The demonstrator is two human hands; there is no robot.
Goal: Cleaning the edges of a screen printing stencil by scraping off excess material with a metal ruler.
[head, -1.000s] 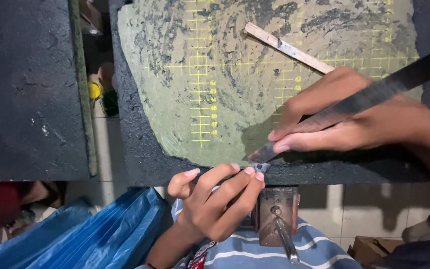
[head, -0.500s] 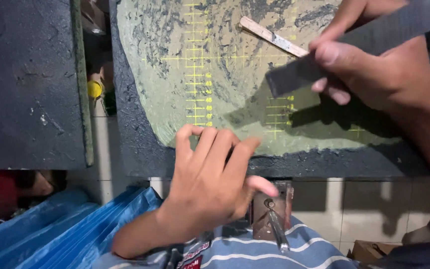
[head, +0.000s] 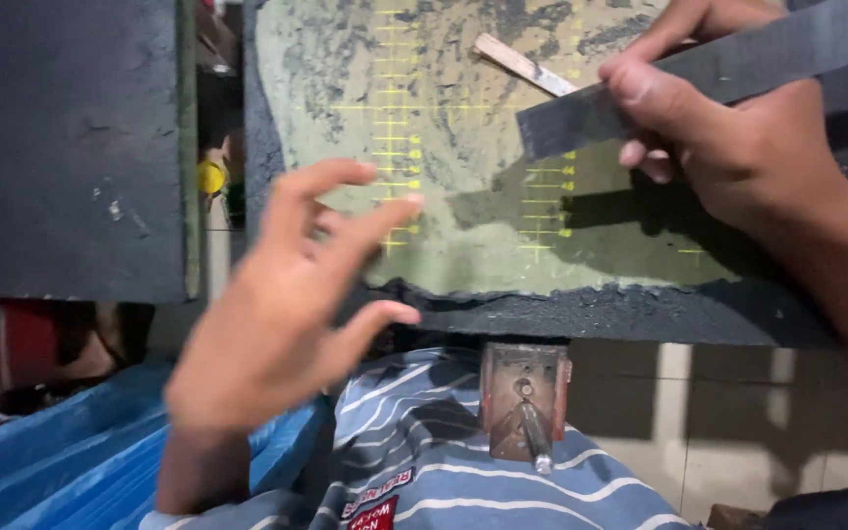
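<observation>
Two hands, one steel rule, one wooden stick. Your left hand hovers palm-down, fingers spread, empty, over the near edge of the worktop. Stick lies diagonally on the green mat. Your right hand pinches the steel rule above the mat, long axis running lower-left to upper-right.

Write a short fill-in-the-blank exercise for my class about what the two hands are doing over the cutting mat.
1. The right hand holds a long dark ____ above the mat.
2. The left hand is open and holds ____.
3. The green cutting mat has grid lines coloured ____.
4. A pale wooden stick lies on the ____.

Missing words: ruler; nothing; yellow; mat
</observation>
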